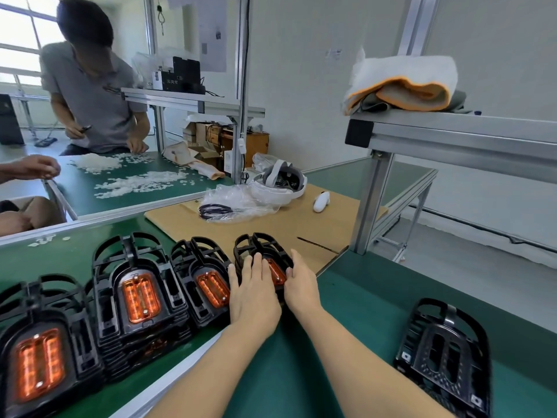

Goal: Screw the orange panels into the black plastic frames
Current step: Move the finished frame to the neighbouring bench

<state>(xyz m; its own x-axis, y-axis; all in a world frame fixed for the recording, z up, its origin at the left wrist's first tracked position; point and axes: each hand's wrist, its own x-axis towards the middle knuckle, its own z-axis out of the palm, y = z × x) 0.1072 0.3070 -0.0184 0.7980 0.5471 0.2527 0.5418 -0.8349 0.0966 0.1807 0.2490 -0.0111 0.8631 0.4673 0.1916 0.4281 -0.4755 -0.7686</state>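
Several black plastic frames stand in a row on the green mat, each with an orange panel set in it. My left hand (251,292) lies flat with straight fingers on top of the rightmost frame (256,245), partly covering its orange panel (278,271). My right hand (301,282) grips the right side of that same frame, thumb against its edge. To the left sit a frame with an orange panel (212,289), a stacked frame (140,297) and a near one (37,363). A black frame without a panel (443,354) lies at the right.
A cardboard sheet (280,224) behind the frames holds a plastic bag with black cable (215,211), a white headset (280,182) and a white controller (321,202). An aluminium shelf post (372,206) stands at the right. Another person (90,95) works with white parts at the far-left table.
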